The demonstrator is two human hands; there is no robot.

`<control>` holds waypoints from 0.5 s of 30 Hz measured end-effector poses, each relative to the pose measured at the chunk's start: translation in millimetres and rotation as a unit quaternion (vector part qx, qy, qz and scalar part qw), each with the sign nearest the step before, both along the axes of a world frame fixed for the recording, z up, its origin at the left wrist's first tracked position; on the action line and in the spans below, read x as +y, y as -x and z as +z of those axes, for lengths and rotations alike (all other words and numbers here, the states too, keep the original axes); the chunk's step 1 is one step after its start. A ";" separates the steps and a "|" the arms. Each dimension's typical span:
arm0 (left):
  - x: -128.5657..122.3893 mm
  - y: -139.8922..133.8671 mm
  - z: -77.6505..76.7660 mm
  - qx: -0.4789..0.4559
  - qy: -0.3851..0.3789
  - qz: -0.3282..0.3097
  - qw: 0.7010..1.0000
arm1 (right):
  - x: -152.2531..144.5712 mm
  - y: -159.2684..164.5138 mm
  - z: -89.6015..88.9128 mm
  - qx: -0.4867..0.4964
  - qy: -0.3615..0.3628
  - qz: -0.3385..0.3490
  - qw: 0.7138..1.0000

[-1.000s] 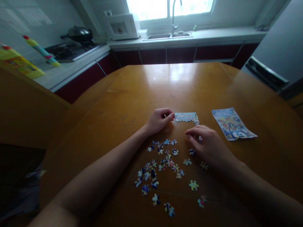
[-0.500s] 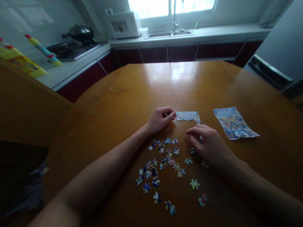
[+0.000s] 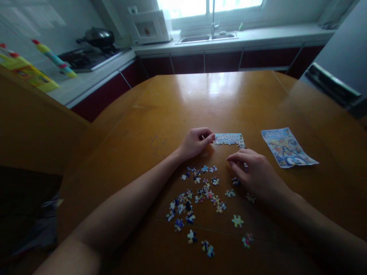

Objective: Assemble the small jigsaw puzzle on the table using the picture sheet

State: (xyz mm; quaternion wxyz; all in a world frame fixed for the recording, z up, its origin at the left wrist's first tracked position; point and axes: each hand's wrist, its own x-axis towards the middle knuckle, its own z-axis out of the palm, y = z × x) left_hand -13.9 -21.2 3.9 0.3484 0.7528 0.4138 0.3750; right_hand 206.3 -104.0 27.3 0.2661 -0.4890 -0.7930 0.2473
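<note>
A joined strip of jigsaw puzzle [image 3: 228,139], pale blue with lettering, lies on the table with a short leg running down at its right end. My left hand [image 3: 197,142] is curled, its thumb and forefinger closed at the strip's left edge. Just below the right end, my right hand [image 3: 254,168] hovers low with thumb and fingertips drawn together; whatever is between them is hidden. Loose jigsaw pieces [image 3: 206,193] lie scattered in front of both hands, a few partly under the right one. A yellow-green piece [image 3: 237,220] sits apart, nearer me.
A creased picture sheet [image 3: 288,148] lies right of my right hand. The wooden table [image 3: 183,99] reaches toward a counter with a sink [image 3: 195,38] and microwave [image 3: 150,27]. A wok [image 3: 99,37] stands on the stove at left, near yellow bottles [image 3: 28,72].
The whole view has shifted slightly. My right thumb and fingertips look a little closer together; my left hand stays at the strip's edge.
</note>
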 end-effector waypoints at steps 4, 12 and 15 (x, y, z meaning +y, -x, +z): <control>0.5 -0.1 -0.8 0.004 -0.003 0.002 1.000 | -0.1 0.3 -0.5 -0.005 -0.005 -0.001 1.000; -0.8 -0.5 0.5 0.004 -0.003 0.002 1.000 | 1.1 0.0 -0.9 -0.003 -0.008 -0.004 1.000; -1.5 -0.9 1.6 0.007 -0.003 0.004 1.000 | 2.5 -0.9 -1.2 -0.004 -0.009 -0.008 1.000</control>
